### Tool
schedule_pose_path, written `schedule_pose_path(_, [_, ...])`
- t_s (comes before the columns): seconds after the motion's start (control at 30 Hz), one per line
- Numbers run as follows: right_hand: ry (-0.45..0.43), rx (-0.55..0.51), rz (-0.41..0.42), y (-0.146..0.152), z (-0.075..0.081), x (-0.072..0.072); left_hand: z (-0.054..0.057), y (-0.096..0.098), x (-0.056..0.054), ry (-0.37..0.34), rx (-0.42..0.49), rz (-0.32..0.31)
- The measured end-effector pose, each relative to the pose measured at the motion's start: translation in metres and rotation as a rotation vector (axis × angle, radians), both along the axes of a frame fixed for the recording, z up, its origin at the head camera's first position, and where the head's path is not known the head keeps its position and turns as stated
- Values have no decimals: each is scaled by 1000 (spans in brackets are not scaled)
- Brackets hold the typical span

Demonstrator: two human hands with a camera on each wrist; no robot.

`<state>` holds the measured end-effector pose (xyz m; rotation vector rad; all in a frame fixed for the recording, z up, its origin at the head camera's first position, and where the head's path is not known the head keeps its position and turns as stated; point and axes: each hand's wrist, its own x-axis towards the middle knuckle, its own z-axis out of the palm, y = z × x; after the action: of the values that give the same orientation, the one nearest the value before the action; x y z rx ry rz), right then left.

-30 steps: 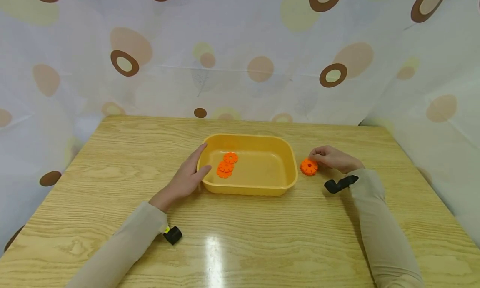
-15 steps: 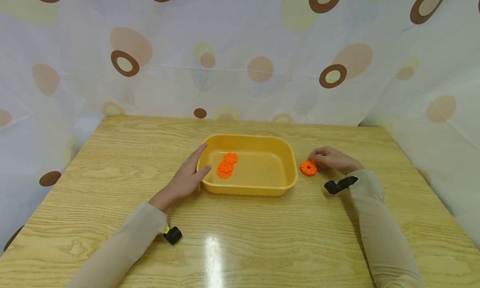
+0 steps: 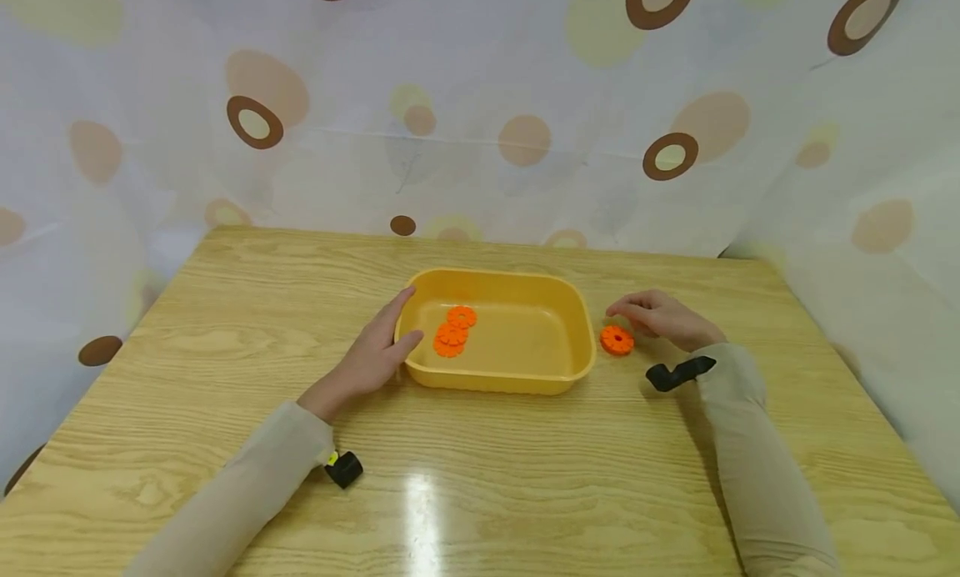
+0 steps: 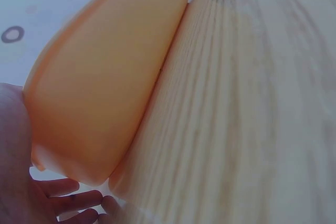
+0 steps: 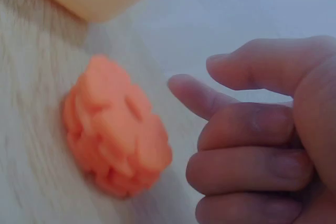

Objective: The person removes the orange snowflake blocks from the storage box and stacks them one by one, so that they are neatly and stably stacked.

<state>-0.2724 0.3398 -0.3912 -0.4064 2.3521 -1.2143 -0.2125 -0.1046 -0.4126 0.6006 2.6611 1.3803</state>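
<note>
My left hand [image 3: 372, 352] holds the left end of a yellow plastic basin [image 3: 495, 380]. In the head view its thumb crosses the rim; in the left wrist view several fingers [image 4: 76, 201] show at the basin's outer end. A few flat orange notched discs [image 3: 452, 335] overlap on the basin floor at the left. Just outside the basin's right end, a small stack of the same orange discs [image 3: 617, 340] lies on the table. My right hand [image 3: 666, 317] hovers beside the stack, with thumb and index finger apart, the other fingers loosely curled, and nothing held.
A wood-grain table [image 3: 510, 477] bears everything. Behind it and at the sides hangs a white cloth [image 3: 480, 85] with brown and beige ovals. Black wrist cameras sit at both cuffs, the right one [image 3: 678, 373] close to the table.
My right hand's thumb and index finger have come off the disc stack and shifted slightly left and away. The left hand and the basin stay put; the head view has tilted slightly.
</note>
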Motion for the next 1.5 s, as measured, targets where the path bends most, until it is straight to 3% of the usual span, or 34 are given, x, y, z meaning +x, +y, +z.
schedule_pose_path(0.27, [85, -84, -16, -21, 16, 2, 0, 0, 0, 9, 7, -9])
schedule_pose_path(0.47, [200, -20, -47, -48, 32, 8, 0, 1, 0, 13, 6, -4])
schedule_pose_path(0.6, [254, -8, -5, -70, 43, 11, 0, 0, 0, 11, 6, -3])
schedule_pose_path(0.77, [244, -22, 40, -90, 49, 9, 0, 0, 0, 16, 9, -7])
schedule_pose_path(1.1, [160, -81, 127, -123, 48, -5, 1, 0, 0, 11, 15, -9])
schedule_pose_path(1.5, [155, -28, 184, -162, 47, -19, -1, -1, -1, 12, 15, 0])
